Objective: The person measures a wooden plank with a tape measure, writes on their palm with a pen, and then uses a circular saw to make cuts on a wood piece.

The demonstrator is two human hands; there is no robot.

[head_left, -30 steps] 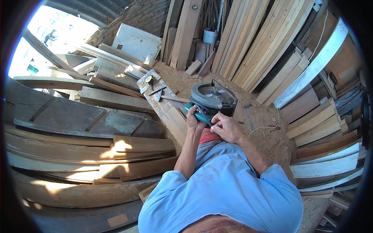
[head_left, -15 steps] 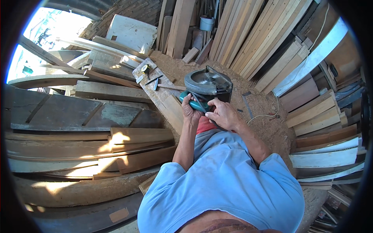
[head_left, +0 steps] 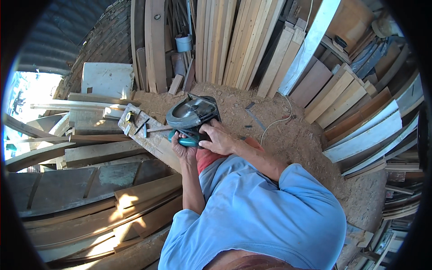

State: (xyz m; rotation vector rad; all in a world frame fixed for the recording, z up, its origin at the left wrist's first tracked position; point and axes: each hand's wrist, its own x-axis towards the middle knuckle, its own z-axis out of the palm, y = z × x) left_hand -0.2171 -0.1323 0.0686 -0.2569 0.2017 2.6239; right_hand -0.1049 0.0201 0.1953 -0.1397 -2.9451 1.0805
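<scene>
A circular saw (head_left: 192, 111) with a round metal guard and a green handle is held in front of my lap. My left hand (head_left: 184, 147) is wrapped round the green handle from below. My right hand (head_left: 219, 138) is closed at the saw's dark rear side, with the thumb and fingers bent in; the exact part they grip is hidden. Left of the saw lies a pale board (head_left: 158, 146), bearing a yellow-and-black tape measure (head_left: 129, 116) and a small dark tool with a metal blade (head_left: 145, 130).
Stacked planks (head_left: 148, 198) fill the left side. Tall boards (head_left: 220, 40) lean at the back beside a light blue bucket (head_left: 183, 43). A pale cord (head_left: 270, 128) and a flat strip (head_left: 256, 119) lie on the sawdust floor. More boards (head_left: 369, 135) lean at the right.
The view has turned, so the surroundings appear farther left and lower. The saw stays in both hands; my right hand's fingers have shifted against its rear side.
</scene>
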